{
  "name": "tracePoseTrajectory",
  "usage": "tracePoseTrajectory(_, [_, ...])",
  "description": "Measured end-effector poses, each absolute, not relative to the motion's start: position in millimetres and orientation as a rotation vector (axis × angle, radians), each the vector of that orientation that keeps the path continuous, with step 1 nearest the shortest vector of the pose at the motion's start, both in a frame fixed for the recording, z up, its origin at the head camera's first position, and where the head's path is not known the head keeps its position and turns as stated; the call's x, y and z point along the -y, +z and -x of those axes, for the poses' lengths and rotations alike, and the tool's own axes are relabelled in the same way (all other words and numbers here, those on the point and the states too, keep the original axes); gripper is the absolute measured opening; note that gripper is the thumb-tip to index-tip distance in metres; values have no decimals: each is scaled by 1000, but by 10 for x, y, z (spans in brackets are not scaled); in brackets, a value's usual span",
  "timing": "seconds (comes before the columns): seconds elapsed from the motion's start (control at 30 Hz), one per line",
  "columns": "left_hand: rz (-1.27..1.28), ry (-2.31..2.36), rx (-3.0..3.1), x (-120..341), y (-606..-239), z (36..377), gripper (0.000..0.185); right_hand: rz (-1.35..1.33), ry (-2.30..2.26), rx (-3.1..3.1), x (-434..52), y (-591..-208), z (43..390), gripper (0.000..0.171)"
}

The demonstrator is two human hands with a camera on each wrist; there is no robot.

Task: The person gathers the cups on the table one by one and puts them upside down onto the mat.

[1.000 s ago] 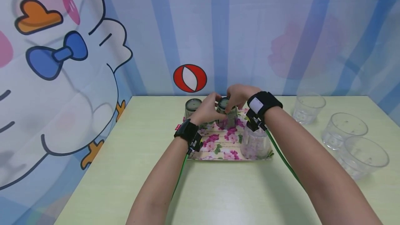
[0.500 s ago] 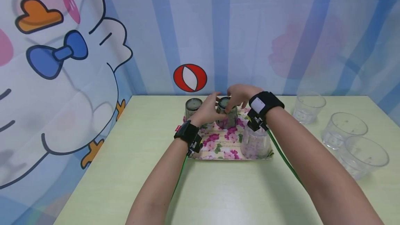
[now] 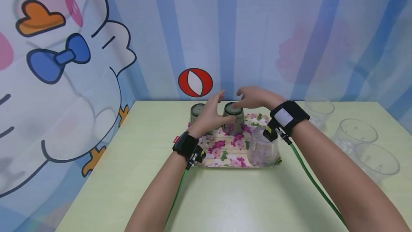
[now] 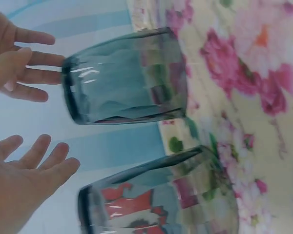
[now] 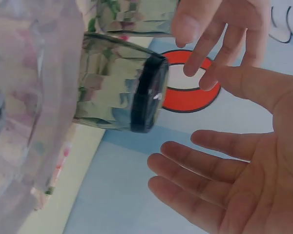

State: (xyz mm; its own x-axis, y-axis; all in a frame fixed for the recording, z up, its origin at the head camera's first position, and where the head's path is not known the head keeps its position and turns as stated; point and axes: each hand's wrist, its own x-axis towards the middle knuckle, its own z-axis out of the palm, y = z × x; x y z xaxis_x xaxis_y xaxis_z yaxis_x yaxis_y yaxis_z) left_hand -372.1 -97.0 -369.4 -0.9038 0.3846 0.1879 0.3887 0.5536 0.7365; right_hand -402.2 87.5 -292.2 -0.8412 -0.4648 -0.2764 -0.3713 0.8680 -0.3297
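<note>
Head view: both hands hover spread-fingered beside an upturned grey glass.
Left hand point(image 3: 210, 114) and right hand point(image 3: 254, 97) hold nothing, fingers straight, flanking the grey glass point(image 3: 233, 118), which stands upside down at the back of the floral tray point(image 3: 225, 153), beside a second grey glass point(image 3: 197, 113).

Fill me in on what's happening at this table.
A person has both hands open around an upside-down dark glass on a floral tray; the left hand and right hand touch nothing. A second dark glass stands beside it, and a clear cup sits inverted at the tray's near right. Three clear cups stand upright on the table to the right.
</note>
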Motion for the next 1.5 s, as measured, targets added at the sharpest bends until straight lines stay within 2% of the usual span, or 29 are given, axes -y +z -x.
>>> tracePoseTrajectory(0.37, [742,-1358,2631,975,-3521,3486,91,690,-529,-2770,-962,-2782,3763,57])
tracePoseTrajectory(0.77, [824,-1368,2539,899,-3393,3204,87,702,-663,-2816,-1153,-2796,3495,52])
tracePoseTrajectory(1.13, [852,-1401,2560,765,-3341,3111,87,656,-633,-2860,-1423,-2814,3477,52])
tracePoseTrajectory(1.5, [933,-1383,2583,446,-3377,3072,87,537,-631,-2855,-1822,-2877,3526,56])
